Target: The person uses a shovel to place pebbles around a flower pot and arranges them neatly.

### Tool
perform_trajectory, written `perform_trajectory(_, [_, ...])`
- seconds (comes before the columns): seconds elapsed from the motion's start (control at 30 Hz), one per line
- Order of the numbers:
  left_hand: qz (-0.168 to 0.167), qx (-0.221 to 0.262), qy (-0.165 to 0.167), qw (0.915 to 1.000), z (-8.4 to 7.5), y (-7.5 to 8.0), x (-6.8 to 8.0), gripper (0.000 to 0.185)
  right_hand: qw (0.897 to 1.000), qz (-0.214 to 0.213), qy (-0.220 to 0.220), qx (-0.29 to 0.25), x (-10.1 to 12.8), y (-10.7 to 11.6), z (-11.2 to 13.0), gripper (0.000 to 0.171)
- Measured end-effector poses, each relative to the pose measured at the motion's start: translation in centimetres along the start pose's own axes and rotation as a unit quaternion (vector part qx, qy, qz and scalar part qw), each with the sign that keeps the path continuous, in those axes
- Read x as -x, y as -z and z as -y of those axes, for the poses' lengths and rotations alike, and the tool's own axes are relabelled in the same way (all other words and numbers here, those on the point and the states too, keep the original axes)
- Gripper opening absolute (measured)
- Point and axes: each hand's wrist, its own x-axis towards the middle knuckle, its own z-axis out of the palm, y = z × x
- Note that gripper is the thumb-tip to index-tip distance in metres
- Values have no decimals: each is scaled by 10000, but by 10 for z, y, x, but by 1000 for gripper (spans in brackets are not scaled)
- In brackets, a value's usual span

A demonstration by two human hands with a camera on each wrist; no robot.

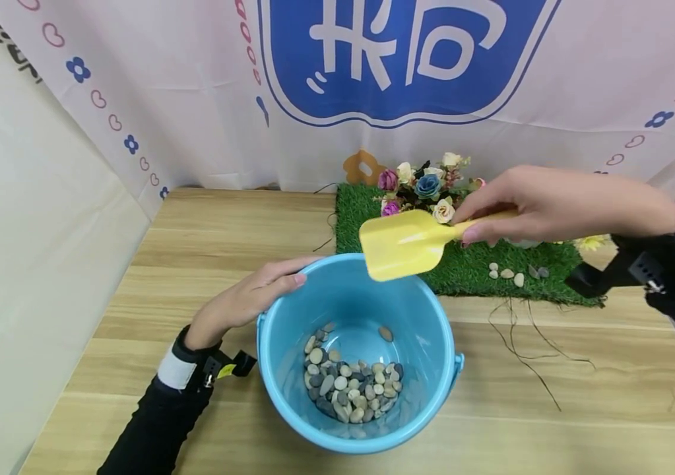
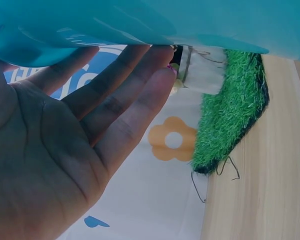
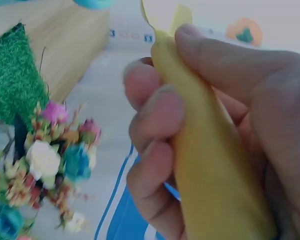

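A light blue bucket point(image 1: 274, 396) stands upright on the wooden table, with grey and cream pebbles point(image 1: 357, 392) across part of its bottom. My left hand point(image 1: 254, 290) rests against the bucket's far left side near the rim. In the left wrist view its fingers point(image 2: 125, 130) lie nearly straight along the outer wall. My right hand point(image 1: 533, 204) grips the handle of a yellow toy shovel point(image 1: 402, 244), fingers curled round it with the thumb along the top. The shovel's blade hangs over the bucket's far rim, and no pebbles show on it.
Behind the bucket lies an artificial grass mat point(image 1: 462, 280) bearing a flower bunch point(image 1: 426, 185) and several loose pebbles point(image 1: 506, 272). Thin dark strands point(image 1: 515, 356) lie on the wooden table point(image 1: 610, 422). A printed white cloth point(image 1: 206, 99) hangs at the back.
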Motion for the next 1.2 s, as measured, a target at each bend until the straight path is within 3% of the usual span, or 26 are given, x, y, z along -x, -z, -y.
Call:
perform_trajectory(0.27, [48,-83,72,9999,-2,1,-6,49,9935,706,-107,889,-28,-19,31,11])
perform_trajectory(0.47, [62,-107,-7,9999,-3,4,-8,49,9775,733,-369,1943,-48,-35,54,14])
perform_trajectory(0.67, [21,-183,140,9997,-3,2,-6,49,9689,706,-420,2335,-66,-51,69,12])
perform_trajectory(0.73, [38,-192,157,9997,-3,1,-6,49,9614,623,-342,2658,-71,-57,75,18])
perform_trajectory(0.97, [-2,-280,152,9995,-4,1,-4,49,9186,672,-217,3889,-90,-79,92,24])
perform_trajectory(1.07, [-21,-277,170,9995,-4,1,-3,49,9073,774,-218,4126,-99,-90,94,31])
perform_trajectory(1.2, [-23,-261,170,9995,-3,0,-1,49,8999,1013,-157,4238,-106,-98,94,36])
